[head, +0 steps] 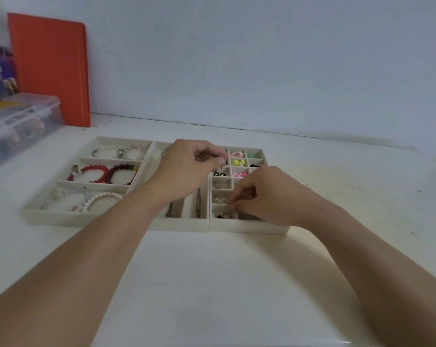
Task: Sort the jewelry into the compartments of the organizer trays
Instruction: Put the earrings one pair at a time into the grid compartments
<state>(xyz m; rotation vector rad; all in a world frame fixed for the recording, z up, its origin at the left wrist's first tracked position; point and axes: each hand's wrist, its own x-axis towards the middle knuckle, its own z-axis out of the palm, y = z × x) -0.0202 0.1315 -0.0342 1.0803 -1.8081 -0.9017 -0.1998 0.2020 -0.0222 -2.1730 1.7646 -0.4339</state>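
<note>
Cream organizer trays [179, 225] sit side by side on a white table [212, 284] against a pale wall, no readable writing anywhere, left hand [184, 169] and right hand [264, 194] both pinching tiny jewelry bits over the grid tray's compartments.

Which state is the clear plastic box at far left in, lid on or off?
On. The clear plastic box has its lid seated flat over the rim, with the contents visible only as blurred colours through the plastic.

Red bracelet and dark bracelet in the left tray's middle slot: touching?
Touching. In the head view the red bracelet and the dark bracelet meet bead to bead with no gap between them, around the middle of the slot.
</note>
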